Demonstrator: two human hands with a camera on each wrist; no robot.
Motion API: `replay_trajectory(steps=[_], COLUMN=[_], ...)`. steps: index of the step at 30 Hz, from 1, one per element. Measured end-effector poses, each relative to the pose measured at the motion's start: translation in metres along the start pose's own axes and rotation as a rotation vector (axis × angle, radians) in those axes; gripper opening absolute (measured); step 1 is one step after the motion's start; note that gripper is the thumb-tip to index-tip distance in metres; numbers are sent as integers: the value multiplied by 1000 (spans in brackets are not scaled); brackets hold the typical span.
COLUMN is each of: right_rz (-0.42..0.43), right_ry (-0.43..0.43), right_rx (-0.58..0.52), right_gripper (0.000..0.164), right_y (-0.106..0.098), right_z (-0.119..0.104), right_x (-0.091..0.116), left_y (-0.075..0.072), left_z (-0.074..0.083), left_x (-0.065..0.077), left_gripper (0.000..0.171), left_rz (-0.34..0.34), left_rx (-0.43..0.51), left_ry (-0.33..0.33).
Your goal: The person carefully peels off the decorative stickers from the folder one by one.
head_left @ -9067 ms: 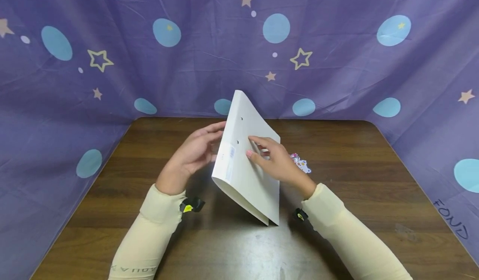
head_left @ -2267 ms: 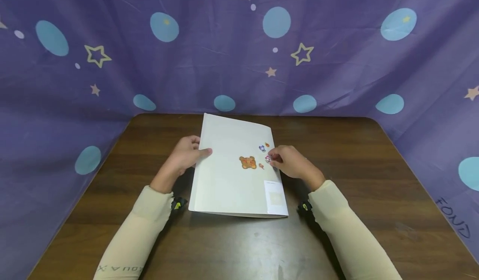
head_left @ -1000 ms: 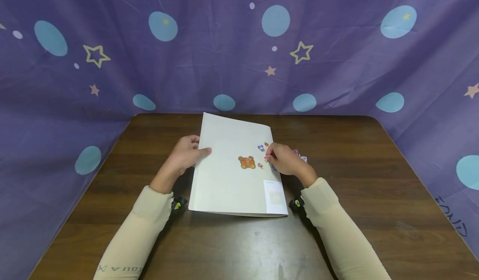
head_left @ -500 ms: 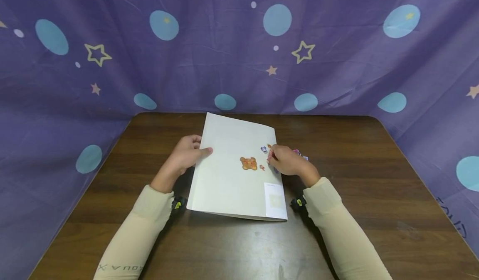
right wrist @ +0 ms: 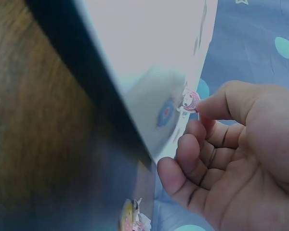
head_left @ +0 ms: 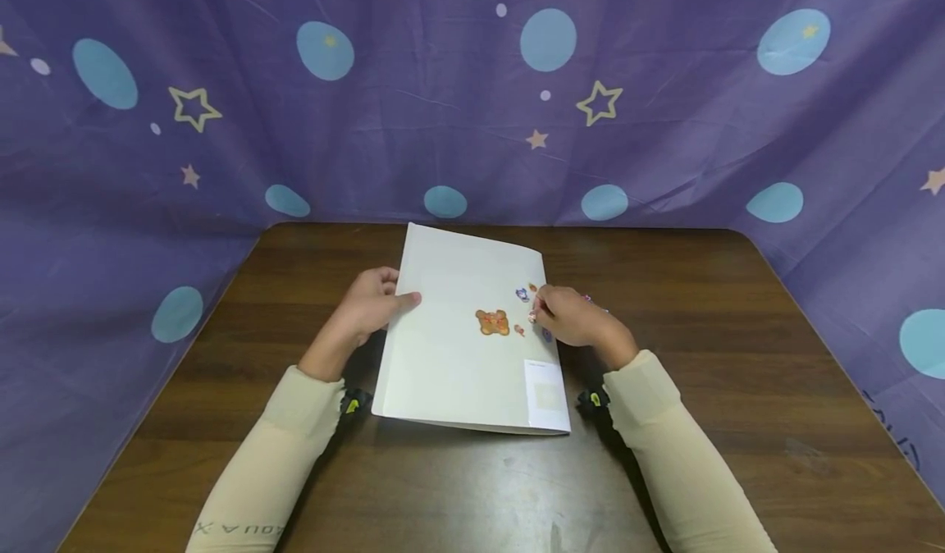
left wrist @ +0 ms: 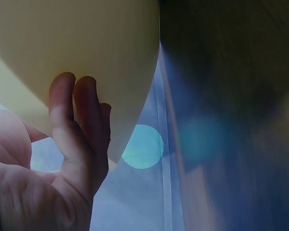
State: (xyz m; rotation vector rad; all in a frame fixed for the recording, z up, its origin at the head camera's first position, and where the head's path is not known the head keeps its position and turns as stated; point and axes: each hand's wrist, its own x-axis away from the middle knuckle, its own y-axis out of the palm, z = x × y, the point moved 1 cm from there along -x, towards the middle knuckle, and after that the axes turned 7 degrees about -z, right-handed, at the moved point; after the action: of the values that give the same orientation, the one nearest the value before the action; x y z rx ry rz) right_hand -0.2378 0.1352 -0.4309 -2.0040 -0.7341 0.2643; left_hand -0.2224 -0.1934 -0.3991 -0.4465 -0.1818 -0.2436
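A white file folder (head_left: 458,356) lies closed and tilted in front of me, cover up. My left hand (head_left: 367,305) grips its left edge, thumb on top; in the left wrist view its fingers (left wrist: 62,96) rest against the folder's underside. At the right edge my right hand (head_left: 579,319) pinches a small pink-and-white character sticker (right wrist: 189,102) between thumb and forefinger, right at the cover. Whether it sticks there cannot be told. Nearby on the cover are a brown bear sticker (head_left: 492,322), a blue-white sticker (head_left: 522,294) and several tiny ones.
A white label (head_left: 544,395) sits at the cover's lower right corner. More stickers (right wrist: 135,216) lie on the table beyond my right hand, mostly hidden in the head view. Behind the brown wooden table (head_left: 701,356) hangs a purple curtain (head_left: 443,93) with stars.
Nine seconds ago the folder stood tilted, showing its side with two holes; now its stickered cover faces up. Over the last second my right fingers shift only slightly along the right edge, still pinching.
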Motion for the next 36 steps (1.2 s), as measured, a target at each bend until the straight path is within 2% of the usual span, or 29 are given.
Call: replay_trajectory(steps=[8, 17, 25, 32, 36], right_rz=[64, -14, 25, 25, 41], right_ry=[-4, 124, 260, 327, 333], right_rx=[-11, -97, 30, 35, 36], right_gripper=[8, 10, 11, 15, 25], right_y=[-13, -30, -38, -38, -37], right_z=[5, 18, 33, 42, 45], right_x=[8, 22, 30, 31, 31], left_y=[0, -1, -1, -1, -1], left_z=[0, -1, 0, -2, -3], left_x=[1, 0, 0, -2, -2], left_gripper=[45, 46, 47, 48, 49], left_rz=[2, 1, 1, -6, -6], left_rx=[-2, 13, 1, -9, -8], left_ry=[-9, -19, -14, -10, -6])
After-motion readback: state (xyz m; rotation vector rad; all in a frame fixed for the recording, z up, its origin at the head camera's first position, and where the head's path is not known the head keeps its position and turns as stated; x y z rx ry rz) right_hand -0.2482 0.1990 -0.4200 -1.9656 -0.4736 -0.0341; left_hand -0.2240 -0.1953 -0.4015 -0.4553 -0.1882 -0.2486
